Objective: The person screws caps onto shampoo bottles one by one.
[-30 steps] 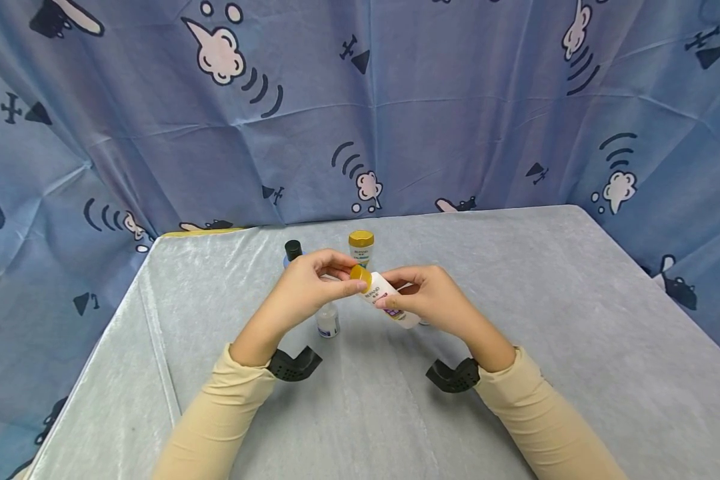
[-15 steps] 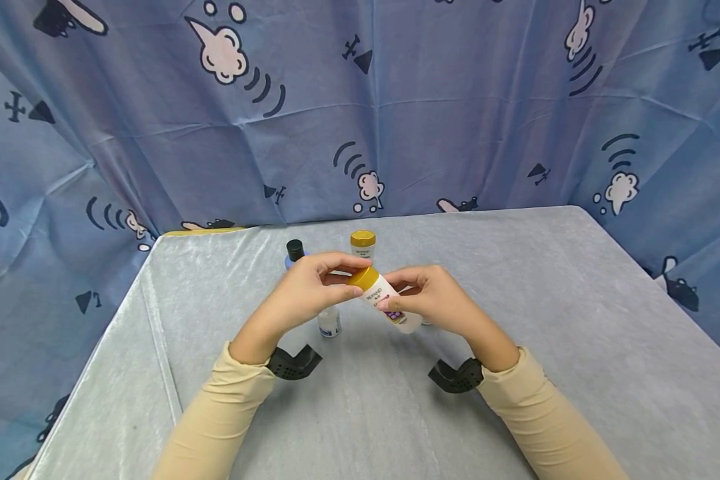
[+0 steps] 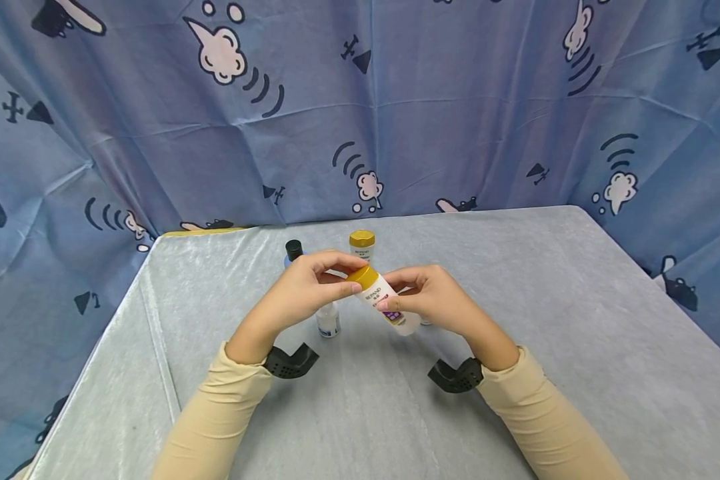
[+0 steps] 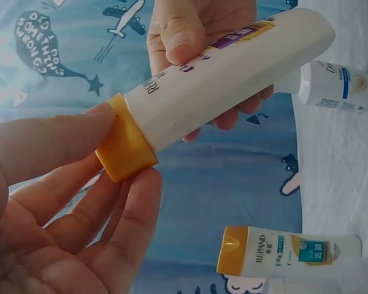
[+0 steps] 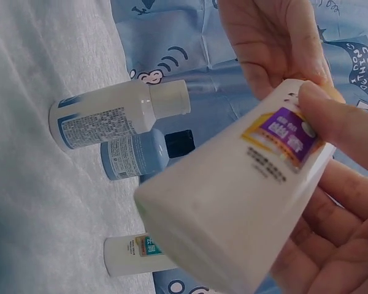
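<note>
A white shampoo bottle (image 3: 379, 291) with a gold cap (image 3: 363, 277) and a purple label is held tilted above the table, its cap end up and to the left. My left hand (image 3: 312, 287) pinches the cap between thumb and fingers, as the left wrist view shows. My right hand (image 3: 429, 297) grips the bottle's body, thumb on the front near the label. Behind the hands stands a second gold-capped bottle (image 3: 362, 243), partly hidden. Under my left hand a white bottle (image 3: 328, 321) stands upright, its top covered by the hand.
A blue bottle (image 5: 135, 156) with a black cap (image 3: 294, 250) stands behind my left hand. Another white bottle (image 4: 340, 89) is mostly hidden behind my right hand in the head view. The grey cloth-covered table (image 3: 360, 413) ends at a blue patterned curtain (image 3: 456, 133).
The held bottle has turned slightly, bringing more of its purple label into view, and its base has dipped a little. Left fingers have shifted on the cap; the right hand stays nearly in place.
</note>
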A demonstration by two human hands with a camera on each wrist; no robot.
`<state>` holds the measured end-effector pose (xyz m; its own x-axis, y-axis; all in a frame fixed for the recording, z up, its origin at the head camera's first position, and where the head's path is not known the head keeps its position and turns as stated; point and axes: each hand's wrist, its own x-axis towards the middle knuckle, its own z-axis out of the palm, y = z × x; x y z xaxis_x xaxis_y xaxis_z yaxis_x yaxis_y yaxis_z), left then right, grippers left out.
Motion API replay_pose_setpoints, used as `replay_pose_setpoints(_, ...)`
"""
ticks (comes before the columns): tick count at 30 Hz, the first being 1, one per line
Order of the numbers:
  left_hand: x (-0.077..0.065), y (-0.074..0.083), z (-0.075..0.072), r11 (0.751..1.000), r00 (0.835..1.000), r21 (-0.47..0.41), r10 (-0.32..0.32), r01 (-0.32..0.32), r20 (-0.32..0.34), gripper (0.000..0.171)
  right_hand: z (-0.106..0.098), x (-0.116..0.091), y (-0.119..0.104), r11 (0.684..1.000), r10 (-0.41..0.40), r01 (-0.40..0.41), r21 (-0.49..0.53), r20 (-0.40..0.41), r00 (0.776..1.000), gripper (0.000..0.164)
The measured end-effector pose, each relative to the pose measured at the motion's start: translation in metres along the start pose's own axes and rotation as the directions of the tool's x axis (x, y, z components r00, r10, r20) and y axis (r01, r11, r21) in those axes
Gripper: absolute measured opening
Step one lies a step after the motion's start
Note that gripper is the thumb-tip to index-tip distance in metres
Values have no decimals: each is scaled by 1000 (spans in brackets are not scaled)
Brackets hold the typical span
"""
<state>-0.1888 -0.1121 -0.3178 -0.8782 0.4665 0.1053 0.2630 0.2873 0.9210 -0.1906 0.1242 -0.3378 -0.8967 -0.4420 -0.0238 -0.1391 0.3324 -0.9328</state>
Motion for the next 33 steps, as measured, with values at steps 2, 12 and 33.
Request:
replay_pose_setpoints(2, 0, 0, 0, 1000, 1000, 6, 20, -20, 4, 32, 0, 0, 0, 1000, -2, 2, 1, 3, 1000, 37)
replay_pose_setpoints(12, -2, 0, 0, 992, 993, 36, 120, -121, 21, 30, -1, -1, 1, 1000, -27, 26, 15, 21, 999, 36)
replay_pose_setpoints(33, 3, 3, 5, 988, 963, -100, -136, 115, -232, 34, 6, -2, -2, 1000, 12, -8, 26, -161, 987, 36)
